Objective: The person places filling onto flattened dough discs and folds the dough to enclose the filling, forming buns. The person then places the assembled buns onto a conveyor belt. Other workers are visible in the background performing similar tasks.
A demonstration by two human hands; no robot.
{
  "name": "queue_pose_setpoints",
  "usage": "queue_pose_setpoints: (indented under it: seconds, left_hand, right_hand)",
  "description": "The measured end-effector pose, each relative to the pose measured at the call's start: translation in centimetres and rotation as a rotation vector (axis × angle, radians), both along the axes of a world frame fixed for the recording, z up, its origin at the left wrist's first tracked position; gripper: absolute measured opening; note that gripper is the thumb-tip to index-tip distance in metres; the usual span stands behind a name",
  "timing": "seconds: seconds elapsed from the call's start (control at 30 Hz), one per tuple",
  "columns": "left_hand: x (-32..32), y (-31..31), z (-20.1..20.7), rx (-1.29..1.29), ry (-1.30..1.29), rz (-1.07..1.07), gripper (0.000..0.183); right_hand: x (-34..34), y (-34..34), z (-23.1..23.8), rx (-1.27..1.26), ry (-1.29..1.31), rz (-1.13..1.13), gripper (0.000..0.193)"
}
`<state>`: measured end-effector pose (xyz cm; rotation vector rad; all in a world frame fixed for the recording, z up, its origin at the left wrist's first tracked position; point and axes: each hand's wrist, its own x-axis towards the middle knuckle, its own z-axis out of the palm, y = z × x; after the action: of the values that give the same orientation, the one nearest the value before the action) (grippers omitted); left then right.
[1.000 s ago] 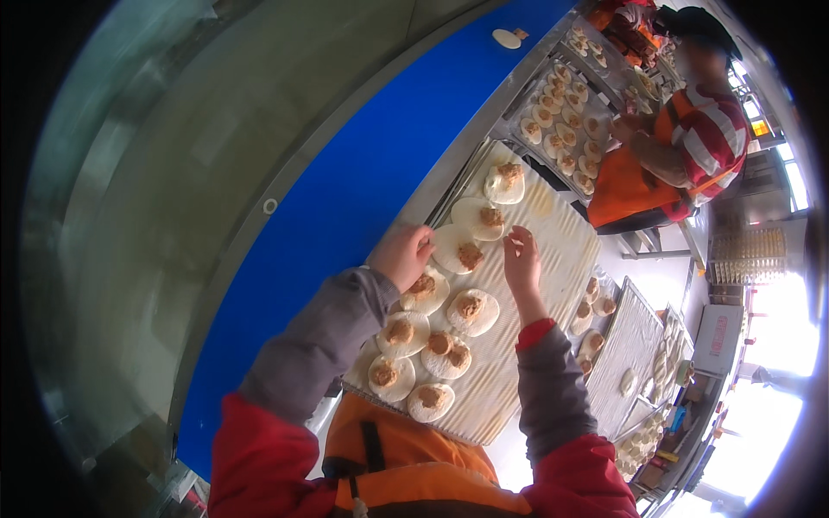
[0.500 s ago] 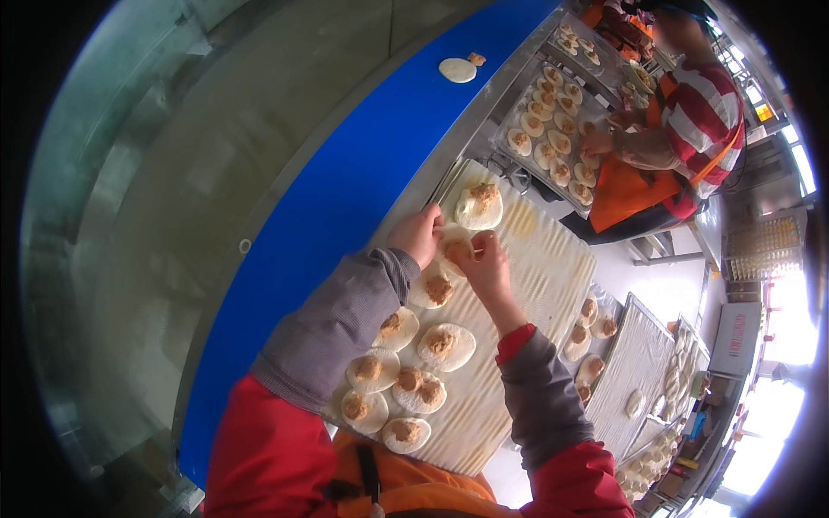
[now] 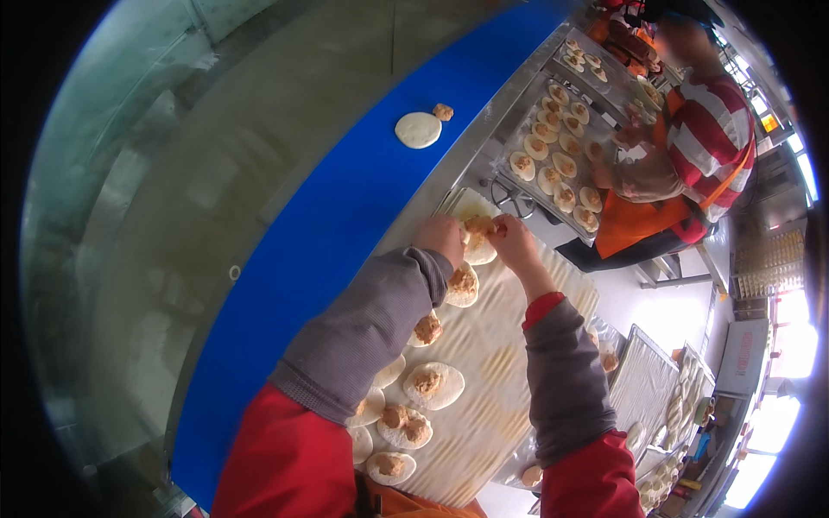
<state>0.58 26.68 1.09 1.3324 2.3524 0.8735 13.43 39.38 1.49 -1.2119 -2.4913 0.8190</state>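
Beside the blue belt, on the worktop, my left hand and right hand pinch one filled dough round between their fingers.

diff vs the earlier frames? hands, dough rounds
Both hands, left hand and right hand, moved up the ribbed tray from its middle to the far dough round and now pinch it together with its filling. The nearer filled rounds lie unchanged in their rows. On the blue belt a lone round has come closer.
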Motion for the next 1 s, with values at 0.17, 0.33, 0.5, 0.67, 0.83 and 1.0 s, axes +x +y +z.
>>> queue_pose_setpoints:
  seconds: [0.17,0.33,0.5,0.67,0.83,1.0]
  left_hand:
    - [-0.5,1.1,0.5,0.083,-0.131,0.062,0.016]
    - [-4.0,0.8,0.7,0.238,-0.006,-0.013,0.013]
    - [-12.6,-5.6,2.1,0.123,0.242,0.405,0.036]
    - [-15.3,-9.9,1.2,-0.246,0.181,0.417,0.053]
    - [-17.4,-14.7,0.7,-0.272,0.075,0.307,0.032]
    - [-16.1,-20.8,-0.2,-0.101,-0.075,0.284,0.023]
  right_hand:
    - [0.8,-0.3,-0.3,-0.116,0.114,-0.062,0.027]
    - [1.6,0.1,3.0,-0.078,-0.017,0.111,0.019]
    - [-4.5,-1.4,7.8,0.088,0.064,0.178,0.035]
    - [-16.3,-8.5,3.6,0.378,0.181,0.461,0.040]
    - [-17.3,-11.8,0.2,0.165,0.149,0.466,0.039]
    - [-15.2,-17.1,2.2,-0.181,0.370,0.361,0.041]
